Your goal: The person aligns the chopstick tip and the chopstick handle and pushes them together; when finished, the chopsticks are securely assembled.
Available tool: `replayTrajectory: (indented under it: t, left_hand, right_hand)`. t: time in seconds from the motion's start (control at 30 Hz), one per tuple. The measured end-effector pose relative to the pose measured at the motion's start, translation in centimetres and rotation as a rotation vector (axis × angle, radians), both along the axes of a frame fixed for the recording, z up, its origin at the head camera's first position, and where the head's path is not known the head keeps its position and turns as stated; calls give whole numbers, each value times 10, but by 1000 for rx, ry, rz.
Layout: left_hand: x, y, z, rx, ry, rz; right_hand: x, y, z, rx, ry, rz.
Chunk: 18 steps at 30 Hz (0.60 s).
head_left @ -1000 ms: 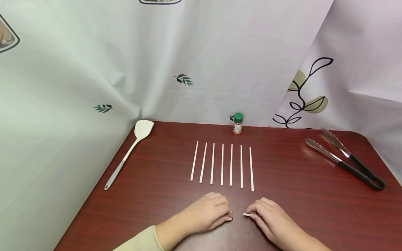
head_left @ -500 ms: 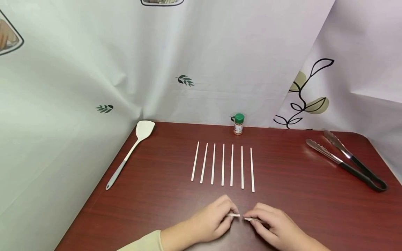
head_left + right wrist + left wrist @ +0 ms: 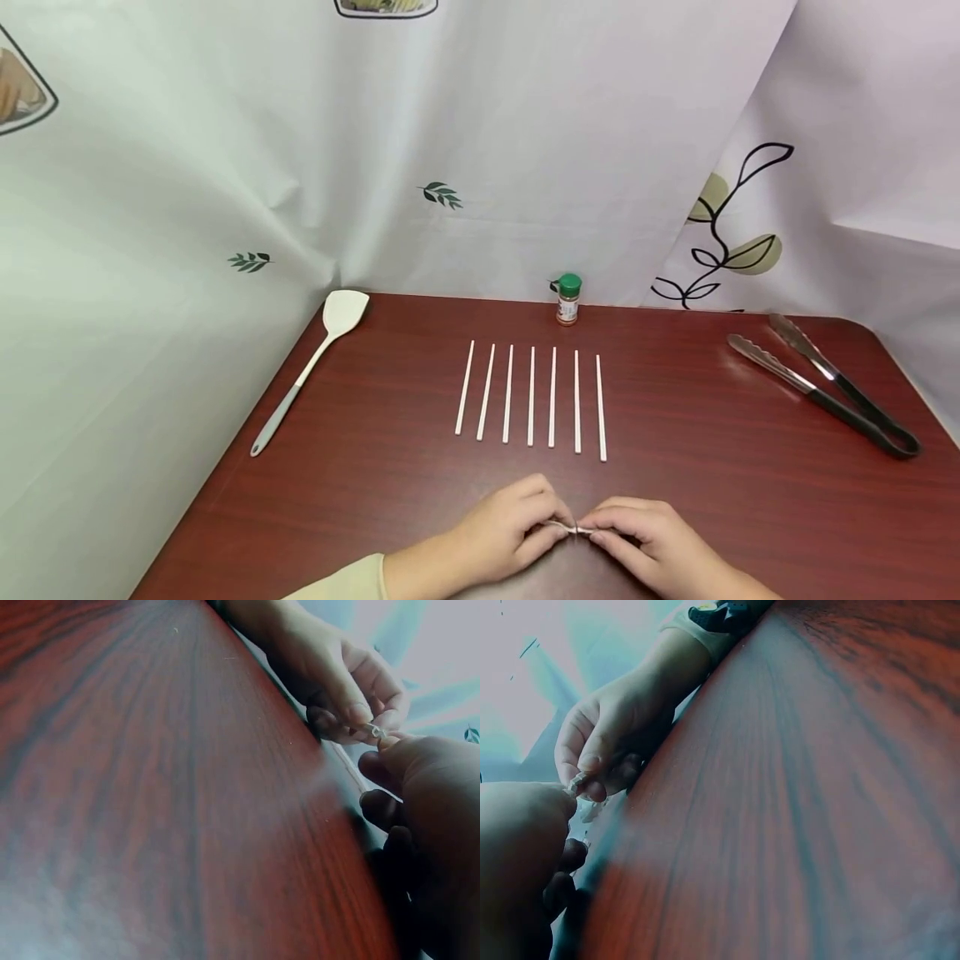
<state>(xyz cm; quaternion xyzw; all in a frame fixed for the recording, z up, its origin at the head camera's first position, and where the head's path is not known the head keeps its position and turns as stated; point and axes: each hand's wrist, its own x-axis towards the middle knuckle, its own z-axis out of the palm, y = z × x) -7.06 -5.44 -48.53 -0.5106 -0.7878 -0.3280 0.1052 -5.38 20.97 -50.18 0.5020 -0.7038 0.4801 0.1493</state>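
Both hands meet over the near middle of the dark red table (image 3: pixel 420 492). My left hand (image 3: pixel 513 529) pinches a thin white strip (image 3: pixel 558 524) between thumb and fingertips. My right hand (image 3: pixel 648 537) pinches a similar white strip (image 3: pixel 587 531), and the strips' ends come together between the fingertips. In the left wrist view, the right hand (image 3: pixel 619 724) grips a small, crumpled-looking white end (image 3: pixel 577 780) with thumb and finger. In the right wrist view, the left hand (image 3: pixel 337 679) pinches a whitish bit (image 3: pixel 375 730) right at the right hand's (image 3: pixel 442 780) fingertips. The rest of the strips is hidden by the fingers.
Beyond the hands lies a row of several thin white sticks (image 3: pixel 531 396). A green-capped spice jar (image 3: pixel 568 300) stands at the back edge. A white spatula (image 3: pixel 315 358) lies on the left, and metal tongs (image 3: pixel 825 387) with black handles on the right. White printed sheeting (image 3: pixel 510 125) hangs behind.
The left hand has moved right, toward the right hand. The gap between the two white ends has closed, and they now meet. The sticks, spatula, jar and tongs stay where they were.
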Motion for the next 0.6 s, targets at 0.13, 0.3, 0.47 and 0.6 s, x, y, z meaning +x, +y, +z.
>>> replayTrajectory:
  t: [0.13, 0.3, 0.47, 0.6]
  left_hand:
    - [1, 0, -1, 24, -15, 21]
    - [1, 0, -2, 34, -26, 34]
    - [-1, -1, -2, 46, -22, 14]
    - [-2, -1, -2, 31, -9, -1]
  right_hand:
    - [0, 1, -2, 22, -14, -3]
    - [1, 1, -3, 29, 2, -10]
    - [1, 1, -3, 39, 11, -27]
    - [1, 2, -3, 49, 5, -35]
